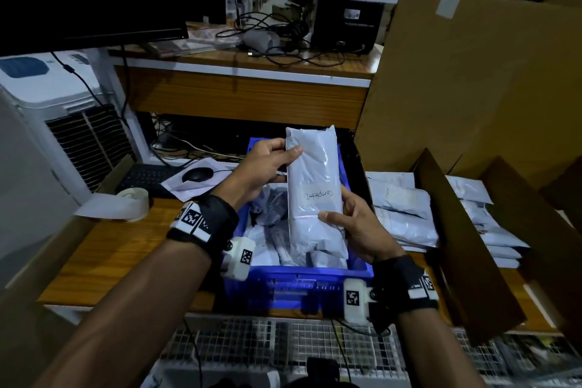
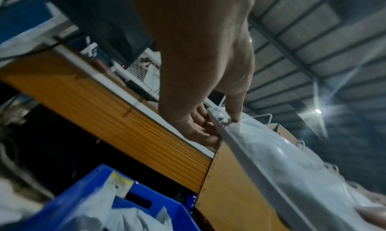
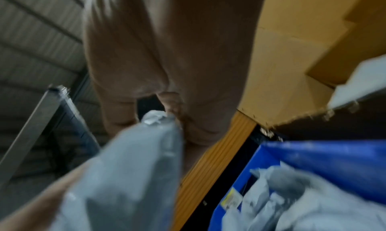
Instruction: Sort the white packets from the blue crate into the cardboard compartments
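On the left of the wooden desk (image 1: 126,246) lie things apart from the sorting: a roll of pale tape (image 1: 134,198), a black keyboard (image 1: 148,178) and a black mouse (image 1: 197,174) on a sheet of white paper.

The left hand (image 1: 263,168) pinches the far end of a long, flat white plastic packet (image 1: 315,179), thumb on its upper face and fingers curled beneath; the left wrist view shows the thumb tip (image 2: 235,112) pressed on the crimped edge. The packet is held up over the blue plastic crate (image 1: 293,280), handwriting face-up, probably so the word on it can be read before a compartment is chosen. It reads upside down from here, seemingly "Completed".

In the crate beneath lies a loose heap of crumpled white packets (image 1: 277,236), so much sorting seems left to do.

The right hand (image 1: 359,230) holds the packet's near end, thumb on top and fingers wrapped under; two grips keep the limp plastic flat and legible.

Further right, upright brown cardboard dividers (image 1: 453,230) make compartments, and stacks of sorted white packets (image 1: 406,214) lie flat between them, apparently so each pile stays separate. The held packet is in none of them yet.
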A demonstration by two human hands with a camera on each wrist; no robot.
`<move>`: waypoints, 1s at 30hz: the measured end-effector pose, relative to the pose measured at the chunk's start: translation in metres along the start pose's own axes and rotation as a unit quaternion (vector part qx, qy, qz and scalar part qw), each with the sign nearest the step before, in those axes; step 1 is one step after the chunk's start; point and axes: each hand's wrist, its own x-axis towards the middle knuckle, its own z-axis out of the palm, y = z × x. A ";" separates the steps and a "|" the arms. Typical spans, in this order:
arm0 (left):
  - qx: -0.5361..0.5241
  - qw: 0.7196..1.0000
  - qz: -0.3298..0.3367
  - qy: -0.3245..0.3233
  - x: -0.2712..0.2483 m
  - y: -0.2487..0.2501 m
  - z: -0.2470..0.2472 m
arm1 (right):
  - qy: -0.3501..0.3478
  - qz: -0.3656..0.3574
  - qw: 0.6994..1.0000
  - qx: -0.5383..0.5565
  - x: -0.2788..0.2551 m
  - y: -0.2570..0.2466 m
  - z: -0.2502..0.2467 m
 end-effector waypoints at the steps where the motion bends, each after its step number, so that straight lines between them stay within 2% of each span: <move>1: 0.012 1.000 0.002 0.012 0.003 0.000 -0.001 | 0.008 0.003 1.000 -0.018 0.001 -0.001 -0.002; 3: 0.116 0.991 0.049 0.053 0.007 0.000 -0.003 | 0.027 0.020 0.996 -0.085 0.005 -0.001 -0.011; 5: 0.295 0.942 0.142 0.069 0.012 0.001 -0.008 | 0.038 0.042 0.981 -0.187 0.012 -0.001 -0.022; 7: 0.426 0.879 0.215 0.001 0.011 0.004 -0.006 | 0.034 0.051 0.939 -0.337 0.019 -0.006 -0.031; 8: 0.479 0.847 0.224 -0.052 0.011 0.005 -0.003 | 0.027 0.049 0.915 -0.399 0.022 -0.009 -0.034; 10: 0.571 0.780 0.207 -0.149 0.012 0.003 0.005 | 0.026 0.046 0.885 -0.463 0.029 -0.021 -0.037; 11: 0.598 0.758 0.189 -0.179 0.013 0.001 0.009 | 0.027 0.044 0.878 -0.476 0.031 -0.027 -0.038; 12: 0.611 0.748 0.173 -0.195 0.013 0.001 0.011 | 0.031 0.042 0.873 -0.484 0.034 -0.033 -0.040; 13: 0.612 0.748 0.161 -0.200 0.014 0.000 0.012 | 0.038 0.036 0.873 -0.485 0.034 -0.038 -0.042; 15: 0.594 0.767 0.162 -0.183 0.016 0.000 0.010 | 0.080 0.014 0.881 -0.466 0.033 -0.044 -0.048; 17: 0.542 0.814 0.158 -0.136 0.019 -0.003 0.006 | 0.179 -0.038 0.874 -0.451 0.028 -0.043 -0.054; 19: 0.472 0.870 0.116 -0.079 0.019 -0.005 0.003 | 0.299 -0.070 0.863 -0.401 0.025 -0.035 -0.060; 21: 0.385 0.919 0.051 -0.061 0.021 -0.010 0.002 | 0.354 -0.034 0.898 -0.259 0.023 -0.027 -0.051; 23: 0.264 0.960 -0.011 -0.091 0.019 -0.016 0.003 | 0.316 0.010 0.943 -0.100 0.023 -0.017 -0.034; 25: 0.183 0.972 -0.055 -0.137 0.015 -0.022 0.007 | 0.223 0.018 0.974 -0.023 0.023 -0.011 -0.018; 27: 0.136 0.972 -0.066 -0.181 0.010 -0.023 0.013 | 0.174 -0.004 0.985 -0.015 0.024 -0.009 -0.011; 30: 0.106 0.972 -0.073 -0.196 0.006 -0.023 0.018 | 0.171 -0.015 0.985 -0.016 0.028 -0.011 -0.012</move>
